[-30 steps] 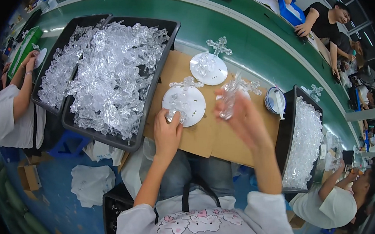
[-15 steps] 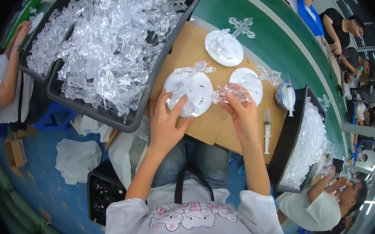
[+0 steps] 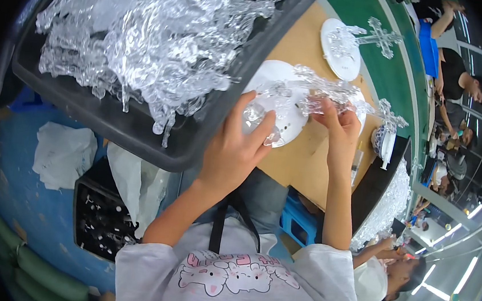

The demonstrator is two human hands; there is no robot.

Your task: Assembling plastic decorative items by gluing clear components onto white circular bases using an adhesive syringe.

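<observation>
My left hand [image 3: 232, 150] curves at the near left edge of a white round disc [image 3: 291, 129], its thumb and forefinger around a clear plastic piece [image 3: 254, 114] there. In the fingertips of my right hand [image 3: 341, 130] is a clear, slightly pinkish plastic piece [image 3: 314, 103], held over the disc's right side. Clear parts overlap behind my fingers, so their outlines are hard to separate. Farther right, a second white disc [image 3: 346, 69] carries a clear ornate cross [image 3: 384, 38]. Another clear cross [image 3: 392, 116] sticks out beyond my right hand, its disc mostly hidden.
A large black tray [image 3: 196, 141] heaped with clear plastic parts [image 3: 131, 32] fills the left. Brown cardboard [image 3: 309, 162] covers the work surface. At right stand a patterned bowl [image 3: 380, 141] with a syringe, and a dark bin [image 3: 379, 177] of clear parts. Co-workers sit beyond.
My view has turned and come closer to the left tray. The right hand has brought its clear piece in over the near disc, and my left fingers have drawn together around the piece there.
</observation>
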